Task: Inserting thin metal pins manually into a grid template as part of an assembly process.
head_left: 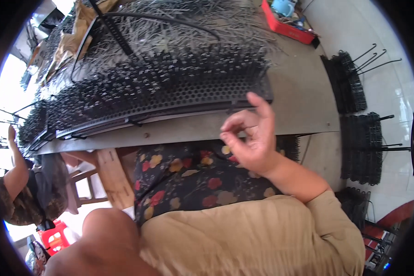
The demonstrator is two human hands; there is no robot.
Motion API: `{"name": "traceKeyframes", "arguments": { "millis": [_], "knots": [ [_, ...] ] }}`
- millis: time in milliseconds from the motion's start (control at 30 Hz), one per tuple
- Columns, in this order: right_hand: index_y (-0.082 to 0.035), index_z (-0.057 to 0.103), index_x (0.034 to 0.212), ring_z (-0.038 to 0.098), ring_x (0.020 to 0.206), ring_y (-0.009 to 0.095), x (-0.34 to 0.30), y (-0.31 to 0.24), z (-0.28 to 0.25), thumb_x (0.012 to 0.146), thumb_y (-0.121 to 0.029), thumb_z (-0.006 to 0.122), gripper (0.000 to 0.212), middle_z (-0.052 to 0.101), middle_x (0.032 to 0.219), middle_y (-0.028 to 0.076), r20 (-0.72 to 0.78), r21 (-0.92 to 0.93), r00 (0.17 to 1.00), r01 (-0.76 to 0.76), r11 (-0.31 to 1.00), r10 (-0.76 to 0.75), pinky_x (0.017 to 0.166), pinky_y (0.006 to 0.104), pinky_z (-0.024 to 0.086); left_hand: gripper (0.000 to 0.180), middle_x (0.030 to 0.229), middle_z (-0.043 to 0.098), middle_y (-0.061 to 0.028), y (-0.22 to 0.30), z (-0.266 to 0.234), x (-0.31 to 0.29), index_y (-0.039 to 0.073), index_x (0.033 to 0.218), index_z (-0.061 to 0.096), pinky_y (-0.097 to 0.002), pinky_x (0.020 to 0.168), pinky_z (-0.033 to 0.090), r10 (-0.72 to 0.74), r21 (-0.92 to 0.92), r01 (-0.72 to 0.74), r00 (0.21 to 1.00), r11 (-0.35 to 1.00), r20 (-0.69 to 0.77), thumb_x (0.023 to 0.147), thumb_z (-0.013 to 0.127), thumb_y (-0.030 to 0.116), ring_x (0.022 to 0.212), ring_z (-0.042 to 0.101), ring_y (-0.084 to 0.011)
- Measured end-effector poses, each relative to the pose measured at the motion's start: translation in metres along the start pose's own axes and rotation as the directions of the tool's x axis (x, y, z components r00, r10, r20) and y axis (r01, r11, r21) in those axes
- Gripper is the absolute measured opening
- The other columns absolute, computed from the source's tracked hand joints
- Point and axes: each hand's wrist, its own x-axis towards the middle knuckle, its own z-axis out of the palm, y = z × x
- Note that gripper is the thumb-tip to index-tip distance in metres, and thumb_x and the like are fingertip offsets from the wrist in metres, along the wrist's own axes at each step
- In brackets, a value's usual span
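My right hand (253,138) is raised over the front edge of the metal table (303,87), near the right end of a long black perforated rack (193,94). Its thumb and forefinger tips meet in a pinch, and one finger stretches upward. Whether something small sits between the tips cannot be made out. Many short black pieces (147,73) stand packed in the rack's holes toward the back, while several rows nearest me have bare holes. My left hand is out of view; only a blurred bare limb of mine shows at the lower left.
Thin grey strips (170,32) lie heaped behind the rack. A red tray (287,30) holding a blue cup (283,7) stands far right. Bundled black racks with hooks (361,149) hang at the right. A flowered dark cloth (184,175) covers my lap. Another person's arm (16,165) is raised at left.
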Motion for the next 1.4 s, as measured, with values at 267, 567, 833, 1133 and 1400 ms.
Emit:
{"name": "traceKeyframes", "arguments": {
  "millis": [267, 567, 833, 1133, 1400],
  "knots": [
    [-0.006, 0.009, 0.148, 0.061, 0.079, 0.014, 0.0, 0.005, 0.003, 0.082, 0.013, 0.062, 0.087, 0.06, 0.092, 0.011, 0.068, 0.039, 0.998, -0.002, 0.999, 0.0, 0.069, 0.0236, 0.05, 0.033, 0.069, 0.051, -0.0063, -0.003, -0.008, 0.001, 0.001, 0.122, 0.061, -0.0252, 0.038, 0.035, 0.017, 0.015, -0.02, 0.988, 1.0, 0.154, 0.097, 0.041, 0.008, 0.042, 0.046, -0.0119],
    [-0.004, 0.019, 0.145, 0.06, 0.076, 0.013, 0.001, 0.003, 0.0, 0.082, 0.011, 0.064, 0.078, 0.061, 0.088, 0.009, 0.028, 0.035, 1.0, 0.014, 0.999, -0.015, 0.066, 0.0234, 0.049, 0.022, 0.06, 0.056, -0.0065, -0.01, -0.01, -0.017, -0.005, 0.102, 0.06, -0.033, 0.039, 0.043, -0.283, 0.346, 0.1, 0.798, 0.933, 0.531, 0.094, 0.044, 0.008, 0.047, 0.058, -0.021],
    [-0.002, 0.041, 0.13, 0.061, 0.077, 0.014, 0.004, 0.0, -0.007, 0.082, 0.01, 0.065, 0.055, 0.057, 0.099, 0.008, 0.093, -0.116, 0.994, 0.07, 0.991, -0.059, 0.068, 0.0259, 0.049, 0.03, 0.077, 0.061, -0.0063, -0.002, -0.065, -0.064, 0.003, 0.086, 0.063, -0.0282, 0.056, 0.044, -0.343, 0.646, 0.616, 0.788, 0.451, -0.511, 0.088, 0.067, 0.033, 0.069, 0.062, -0.0176],
    [0.0, 0.053, 0.114, 0.059, 0.089, 0.011, 0.019, -0.014, -0.009, 0.088, 0.004, 0.065, 0.029, 0.056, 0.104, 0.006, -0.02, 0.252, 0.877, -0.46, 0.851, 0.48, 0.078, 0.0237, 0.049, 0.011, 0.083, 0.063, -0.0022, -0.062, -0.131, -0.083, 0.006, 0.105, 0.056, -0.0191, 0.05, 0.039, 0.024, 0.087, 0.56, 0.119, 0.824, -0.993, 0.1, 0.05, 0.014, 0.066, 0.052, -0.0064],
    [0.0, 0.059, 0.099, 0.063, 0.088, 0.011, 0.03, -0.016, -0.016, 0.089, 0.005, 0.063, 0.012, 0.064, 0.097, 0.006, 0.157, 0.248, 0.788, -0.615, 0.749, 0.595, 0.078, 0.0253, 0.053, 0.01, 0.084, 0.065, -0.0101, -0.064, -0.141, -0.075, 0.004, 0.107, 0.055, -0.0217, 0.055, 0.048, 0.196, 0.273, 0.55, 0.196, 0.79, -0.961, 0.098, 0.051, 0.008, 0.065, 0.056, -0.0098]
  ]
}}
